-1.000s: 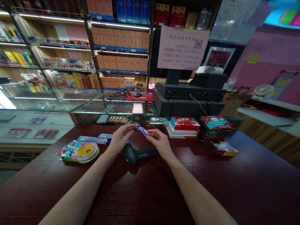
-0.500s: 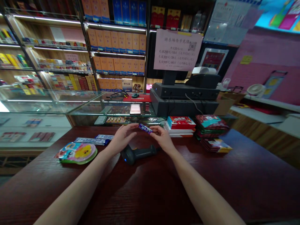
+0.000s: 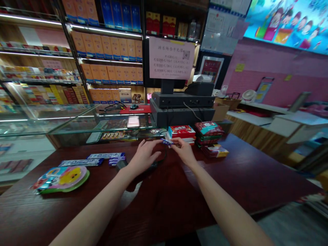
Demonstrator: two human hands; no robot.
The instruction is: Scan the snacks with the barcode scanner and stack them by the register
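Head view: over a dark reddish-brown wooden table point(image 3: 230, 174), the right hand point(image 3: 183, 150) pinches a small purple wrapped pack point(image 3: 167, 141) between thumb and fingers, just right of the frame's middle. The left hand point(image 3: 145, 157) is open, thumb spread from the extended fingers, its fingertips at the pack's left end; whether they touch it I cannot tell. Beneath the left hand lies a dark grey handheld scanner point(image 3: 153, 166), partly covered.

Left of it sit a small stack of purple-and-white packs point(image 3: 116, 160) and two long blue-and-white wrapped packs point(image 3: 82, 162). At the lower left, a clear plastic package point(image 3: 68, 177) with a green rim holds something bearing a yellow animal face. Right of centre stand a pile of red and white boxes point(image 3: 181, 131), contents hidden, and, beside it, stacked dark red packets point(image 3: 208, 130).

Behind the table, a glass display case point(image 3: 77, 132) contains a row of gold-coloured items point(image 3: 112, 135); a black mouse point(image 3: 134, 107) lies on a red mat point(image 3: 142, 109) above. At the upper left, lit shelves point(image 3: 106, 30) hold rows of closed orange boxes point(image 3: 110, 48) and tall blue boxes point(image 3: 121, 15).
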